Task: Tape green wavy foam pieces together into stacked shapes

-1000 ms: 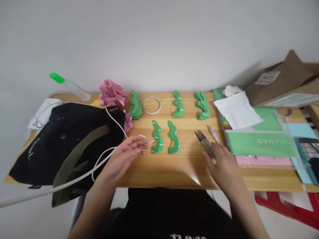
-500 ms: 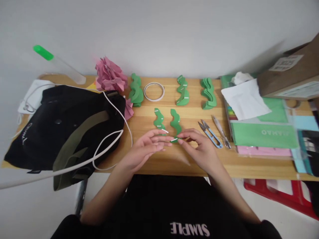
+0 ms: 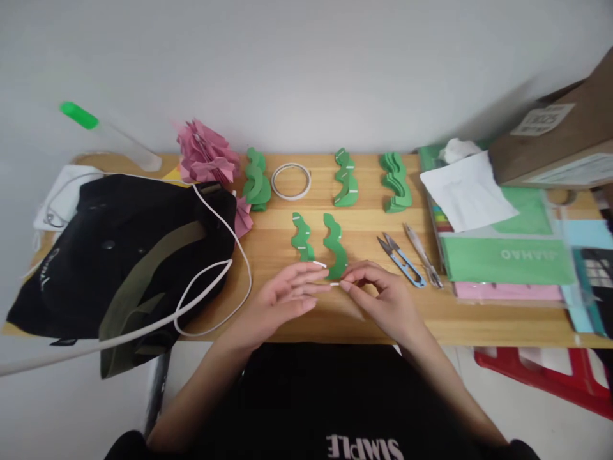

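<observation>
My left hand [image 3: 282, 297] and my right hand [image 3: 380, 297] meet fingertip to fingertip at the near middle of the wooden table [image 3: 354, 319]. Between them they pinch a small white strip of tape [image 3: 334, 283]; another white strip sticks to a left fingertip. Just beyond the fingers lie two wavy green paper pieces [image 3: 302, 237] [image 3: 335, 245] side by side. More wavy green pieces rest farther back [image 3: 345, 186] [image 3: 395, 182] [image 3: 256, 180], next to a roll of tape [image 3: 290, 181].
Blue-handled thread snips [image 3: 401, 260] and tweezers [image 3: 422, 254] lie right of my hands. A black bag [image 3: 110, 255] with a white cord covers the left side. Pink folded paper [image 3: 205, 153] sits at the back. Coloured paper packs [image 3: 507, 255] and a brown box [image 3: 550, 140] fill the right.
My right hand left the snips and came in to meet my left hand at the table's middle. Both now pinch a white strip. The view shifted slightly.
</observation>
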{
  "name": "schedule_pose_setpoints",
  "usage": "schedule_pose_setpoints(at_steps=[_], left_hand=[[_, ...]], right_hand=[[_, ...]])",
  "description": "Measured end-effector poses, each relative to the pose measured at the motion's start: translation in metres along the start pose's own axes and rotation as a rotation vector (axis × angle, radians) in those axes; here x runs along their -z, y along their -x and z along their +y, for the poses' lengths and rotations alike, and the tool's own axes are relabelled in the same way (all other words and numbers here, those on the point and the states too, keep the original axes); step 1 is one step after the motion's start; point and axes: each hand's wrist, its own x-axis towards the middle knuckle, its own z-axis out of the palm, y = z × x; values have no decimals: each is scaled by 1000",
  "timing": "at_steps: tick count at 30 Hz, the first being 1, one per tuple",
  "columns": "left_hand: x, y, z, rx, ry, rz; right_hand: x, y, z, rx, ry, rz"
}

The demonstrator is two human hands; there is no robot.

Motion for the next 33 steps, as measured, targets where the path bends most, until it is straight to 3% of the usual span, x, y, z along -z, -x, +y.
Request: schedule_pose_setpoints(at_steps=[5, 7, 9, 12, 18, 24, 33], left_hand=[[12, -6, -8, -391, -683, 447], [17, -15, -11, -506, -923, 527], [18, -25, -14, -559, -1070, 484], [12, -38, -20, -599, -1202, 320], [-1, -52, -36, -512, -1447, 11], [2, -57, -42, -461, -1493, -32], [4, -58, -50, -487, -1503, -3]], right_hand=[[7, -4, 7, -113, -90, 118], [9, -8, 9, -139, -123, 174], [10, -13, 10, -144, -167, 211], [10, -23, 10, -161, -203, 226], [11, -43, 7, -281, -291, 198], [10, -64, -1, -383, -357, 157], [-6, -99, 8, -325, -229, 128]])
